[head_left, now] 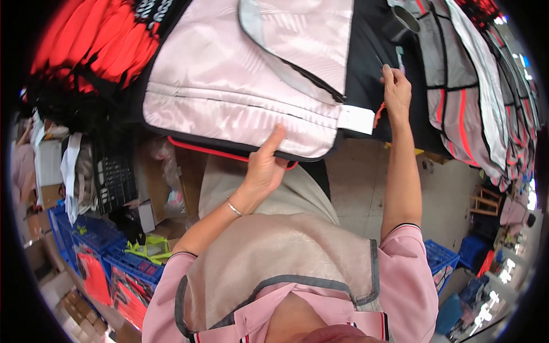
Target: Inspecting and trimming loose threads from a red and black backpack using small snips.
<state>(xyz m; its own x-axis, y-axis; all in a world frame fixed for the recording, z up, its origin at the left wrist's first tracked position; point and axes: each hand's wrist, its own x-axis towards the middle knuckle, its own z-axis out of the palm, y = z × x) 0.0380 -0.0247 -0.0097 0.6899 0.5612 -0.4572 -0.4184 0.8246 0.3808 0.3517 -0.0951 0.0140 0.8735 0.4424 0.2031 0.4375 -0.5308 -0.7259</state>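
Pale pink fabric piece, lower edge in your left hand

Pale pink fabric piece: one, dark-edged, lying in front of you across the black work surface, its lower edge overhanging toward you. White label: one, at the piece's lower right.
Left hand: yours; thumb on top of the lower edge, fingers beneath, pinching it.
Right hand: yours; fingers drawn together beyond the label, beside a thin pointed tool and a small brush. You cannot tell from this view whether it grips either.
Dark cup: one, beyond that hand.
Grey panels: red-striped, layered, at your right.
Red bundle: far left.
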